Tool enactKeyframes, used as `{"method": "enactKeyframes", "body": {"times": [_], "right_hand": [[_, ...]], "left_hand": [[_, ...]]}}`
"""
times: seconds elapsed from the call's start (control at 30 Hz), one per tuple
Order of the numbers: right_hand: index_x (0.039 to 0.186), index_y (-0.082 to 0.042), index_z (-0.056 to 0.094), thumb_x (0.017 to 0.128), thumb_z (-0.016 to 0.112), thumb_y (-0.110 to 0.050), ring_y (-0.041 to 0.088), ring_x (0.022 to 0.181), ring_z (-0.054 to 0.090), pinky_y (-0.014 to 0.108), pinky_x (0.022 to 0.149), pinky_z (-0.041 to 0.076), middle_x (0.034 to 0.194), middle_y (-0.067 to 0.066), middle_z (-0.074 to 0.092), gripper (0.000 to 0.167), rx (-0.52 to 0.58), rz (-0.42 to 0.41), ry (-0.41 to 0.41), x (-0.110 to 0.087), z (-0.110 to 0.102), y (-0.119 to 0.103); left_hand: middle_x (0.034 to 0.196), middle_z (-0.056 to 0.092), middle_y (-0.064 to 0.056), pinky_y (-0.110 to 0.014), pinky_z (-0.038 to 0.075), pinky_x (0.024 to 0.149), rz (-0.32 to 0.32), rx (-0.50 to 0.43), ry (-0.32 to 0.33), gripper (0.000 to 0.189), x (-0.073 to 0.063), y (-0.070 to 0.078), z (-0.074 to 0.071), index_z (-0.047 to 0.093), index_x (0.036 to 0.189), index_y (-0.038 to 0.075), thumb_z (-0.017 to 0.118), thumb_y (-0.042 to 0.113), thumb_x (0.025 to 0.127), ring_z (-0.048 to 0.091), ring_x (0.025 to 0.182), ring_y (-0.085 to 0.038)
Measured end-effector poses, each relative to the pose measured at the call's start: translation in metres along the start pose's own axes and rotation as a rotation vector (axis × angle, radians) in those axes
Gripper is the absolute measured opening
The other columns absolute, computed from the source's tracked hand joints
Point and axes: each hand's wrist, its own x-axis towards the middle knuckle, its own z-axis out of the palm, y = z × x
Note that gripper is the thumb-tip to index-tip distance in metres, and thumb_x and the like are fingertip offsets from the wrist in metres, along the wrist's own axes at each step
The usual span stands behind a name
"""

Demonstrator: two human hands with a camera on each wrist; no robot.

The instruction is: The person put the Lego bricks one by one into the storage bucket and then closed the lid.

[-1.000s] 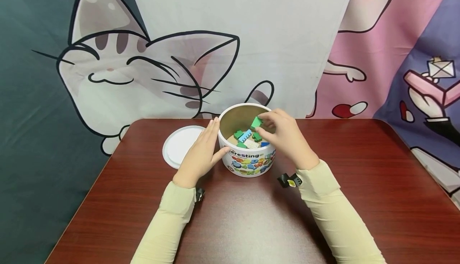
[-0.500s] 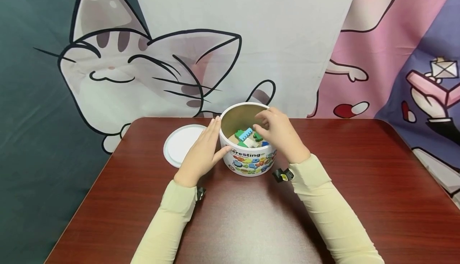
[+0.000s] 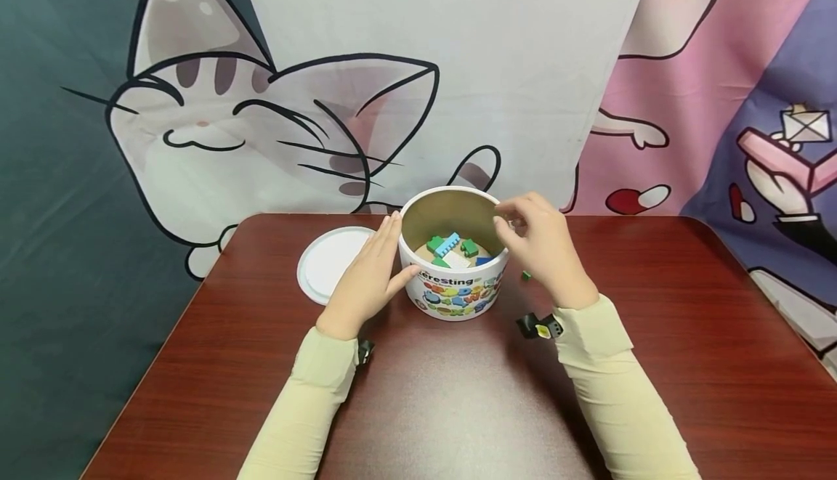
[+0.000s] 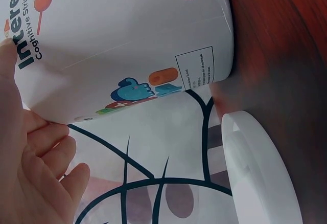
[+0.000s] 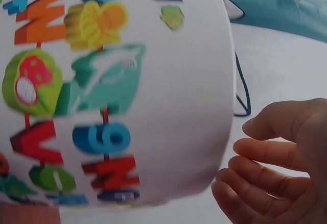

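Note:
A white bucket [image 3: 451,298] with coloured pictures and printed lettering stands upright at the table's far edge. Toy bricks lie inside it: a light blue one [image 3: 447,245], a white one [image 3: 456,260], a blue one [image 3: 482,261] and several green ones [image 3: 469,247]. My left hand [image 3: 366,277] rests against the bucket's left side, its fingers straight and its thumb across the front. At the right rim hovers my right hand [image 3: 543,247], fingers loosely bent. The right wrist view shows nothing between its thumb and fingers. A small green piece [image 3: 526,275] shows on the table beside this hand, mostly hidden.
The bucket's white round lid [image 3: 327,262] lies on the table to the left, partly behind the left hand. The reddish-brown table [image 3: 431,407] spreads out in front of the bucket. A cartoon cat backdrop [image 3: 196,175] hangs behind the table's far edge.
The right hand held a green brick over the bucket, then dipped lower at the opening with no brick visible, and has since drawn back right. The left hand stays put.

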Motion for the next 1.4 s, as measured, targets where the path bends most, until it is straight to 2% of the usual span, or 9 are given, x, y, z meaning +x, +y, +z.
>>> {"method": "enactKeyframes", "body": {"times": [0.13,0.27,0.43,0.6,0.73,0.87,0.97,1.17,1.4], "right_hand": [[0.105,0.003,0.073,0.094,0.064,-0.005,0.025,0.086,0.065,0.043,0.076,0.058,0.100,0.014,0.067,0.016,0.011,0.030,0.051,-0.005,-0.005,0.012],[0.106,0.003,0.073,0.096,0.057,-0.003,0.027,0.086,0.063,0.040,0.076,0.053,0.100,0.016,0.068,0.020,-0.009,0.072,0.093,-0.009,-0.008,0.026],[0.105,0.003,0.073,0.096,0.055,-0.003,0.030,0.085,0.060,0.041,0.075,0.048,0.098,0.019,0.068,0.021,-0.045,0.120,0.074,-0.012,-0.009,0.043],[0.109,0.007,0.070,0.095,0.061,-0.007,0.037,0.095,0.062,0.052,0.085,0.052,0.104,0.024,0.067,0.022,-0.063,0.241,-0.080,-0.014,-0.015,0.056],[0.114,0.010,0.068,0.095,0.063,-0.010,0.042,0.103,0.062,0.056,0.092,0.052,0.112,0.028,0.067,0.028,-0.082,0.328,-0.220,-0.015,-0.016,0.066],[0.119,0.011,0.066,0.093,0.066,-0.012,0.042,0.103,0.063,0.056,0.092,0.052,0.114,0.029,0.067,0.035,-0.111,0.386,-0.360,-0.016,-0.014,0.076],[0.118,0.013,0.065,0.091,0.070,-0.015,0.041,0.099,0.065,0.056,0.090,0.054,0.111,0.029,0.068,0.038,-0.152,0.393,-0.451,-0.018,-0.011,0.082],[0.107,0.011,0.069,0.086,0.075,-0.014,0.038,0.091,0.065,0.055,0.086,0.055,0.099,0.024,0.070,0.034,-0.181,0.380,-0.524,-0.022,-0.005,0.087],[0.097,0.006,0.072,0.082,0.078,-0.012,0.032,0.082,0.064,0.051,0.080,0.056,0.090,0.017,0.071,0.025,-0.174,0.413,-0.555,-0.024,-0.003,0.091]], "left_hand": [[0.167,0.021,-0.016,-0.043,0.018,0.124,0.004,0.005,0.001,0.086,0.000,-0.001,0.000,0.016,0.161,0.000,0.057,0.047,0.102,0.015,0.155,-0.025],[0.167,0.021,-0.016,-0.045,0.020,0.124,0.012,0.011,0.009,0.086,0.000,-0.001,0.001,0.017,0.161,-0.001,0.058,0.047,0.102,0.016,0.155,-0.026],[0.167,0.019,-0.014,-0.045,0.020,0.124,0.007,0.013,0.004,0.086,-0.001,-0.002,0.002,0.016,0.161,0.000,0.057,0.047,0.102,0.015,0.155,-0.025],[0.167,0.018,-0.014,-0.045,0.020,0.124,0.008,0.012,0.008,0.086,0.000,-0.002,0.002,0.016,0.161,-0.001,0.058,0.047,0.102,0.015,0.155,-0.025],[0.168,0.018,-0.014,-0.045,0.020,0.124,0.006,0.015,0.003,0.086,0.000,-0.002,0.001,0.016,0.161,-0.001,0.057,0.046,0.102,0.015,0.155,-0.026],[0.168,0.018,-0.014,-0.045,0.020,0.124,0.004,0.015,-0.003,0.086,0.000,-0.002,0.001,0.016,0.161,-0.001,0.057,0.047,0.102,0.015,0.155,-0.026],[0.168,0.018,-0.014,-0.045,0.019,0.124,0.000,0.013,-0.005,0.086,0.000,-0.002,0.002,0.016,0.161,-0.001,0.057,0.047,0.103,0.013,0.155,-0.024],[0.168,0.018,-0.014,-0.045,0.019,0.124,-0.012,0.014,-0.009,0.086,-0.002,-0.003,0.004,0.016,0.161,0.000,0.057,0.048,0.102,0.014,0.155,-0.024],[0.168,0.018,-0.014,-0.044,0.019,0.125,-0.007,0.011,-0.006,0.086,0.000,-0.002,0.003,0.015,0.161,0.001,0.056,0.048,0.103,0.012,0.156,-0.022]]}}
